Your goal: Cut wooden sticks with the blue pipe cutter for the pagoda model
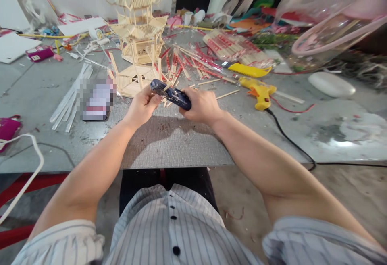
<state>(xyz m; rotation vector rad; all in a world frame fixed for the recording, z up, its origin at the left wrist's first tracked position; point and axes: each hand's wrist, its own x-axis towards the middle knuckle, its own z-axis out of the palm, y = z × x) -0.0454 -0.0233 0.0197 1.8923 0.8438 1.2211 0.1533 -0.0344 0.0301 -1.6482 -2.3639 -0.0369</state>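
Observation:
My right hand (202,104) is wrapped round a dark blue hand tool (178,97), scuffed and with a rounded head. The tool is held above the table's front part, its head pointing left. My left hand (142,107) is closed in a pinch right at that head; its fingers hide what they grip. A bit of pale wooden stick (168,85) shows at the tool's upper edge. Just behind my hands stands a hexagonal base of wooden sticks (133,77) with upright posts. Farther back rises a tiered pagoda model (139,35) built of similar sticks.
Loose sticks with red wrappers (177,63) lie behind my hands, near packs of chopsticks (225,45). A yellow glue gun (259,92) with a black cord and a yellow-handled saw (249,69) lie right. A phone (97,99) and clear strips (71,95) lie left.

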